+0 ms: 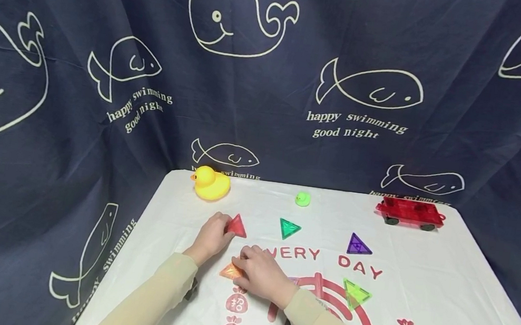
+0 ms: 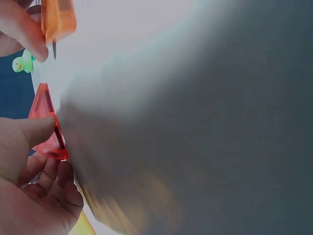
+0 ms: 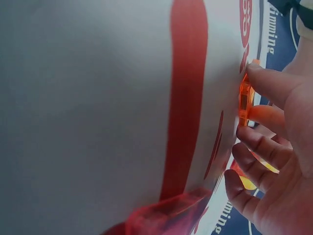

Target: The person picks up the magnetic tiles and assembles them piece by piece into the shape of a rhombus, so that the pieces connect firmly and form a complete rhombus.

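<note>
White cloth covers the table; its back edge crosses the middle of the head view beneath a navy curtain, and its side edges slant outward toward the bottom of the frame. I have room on the left between the left hand and the left table edge, and on the right between the purple triangular tile and the right table edge.

Left grip: thumb and fingers pinch the red triangular tile, left of centre in the frame. Right grip: thumb and fingers pinch the orange triangular tile, just below the red one in the frame; the two tiles are apart.

Right of the hands, I locate the green triangular tile near centre and the lime triangular tile on a printed red arc, lower right of centre. At the bottom of the right wrist view, a translucent pink piece is only partly visible.

Carrier: a red wheeled wagon stands near the back right corner. Dark patches show along its deck; I cannot identify them. A yellow duck sits near the back left corner, a small green duck between it and the wagon.
</note>
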`<control>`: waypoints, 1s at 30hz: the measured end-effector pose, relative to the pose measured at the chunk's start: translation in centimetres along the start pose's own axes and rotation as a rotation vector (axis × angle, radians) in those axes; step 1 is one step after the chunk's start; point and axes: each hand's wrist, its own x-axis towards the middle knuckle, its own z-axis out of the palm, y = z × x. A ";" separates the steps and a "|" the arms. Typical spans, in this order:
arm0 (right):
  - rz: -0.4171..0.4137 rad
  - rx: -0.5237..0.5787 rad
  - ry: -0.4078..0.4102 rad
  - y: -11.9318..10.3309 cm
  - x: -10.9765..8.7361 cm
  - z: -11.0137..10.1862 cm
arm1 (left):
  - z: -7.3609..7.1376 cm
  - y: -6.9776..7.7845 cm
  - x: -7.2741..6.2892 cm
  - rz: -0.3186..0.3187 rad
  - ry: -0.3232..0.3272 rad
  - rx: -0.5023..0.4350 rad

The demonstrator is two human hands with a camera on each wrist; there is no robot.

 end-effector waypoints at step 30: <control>0.146 0.061 0.054 2.2 1.5 0.7 | -0.2 0.3 -3.7 0.080 0.055 -0.023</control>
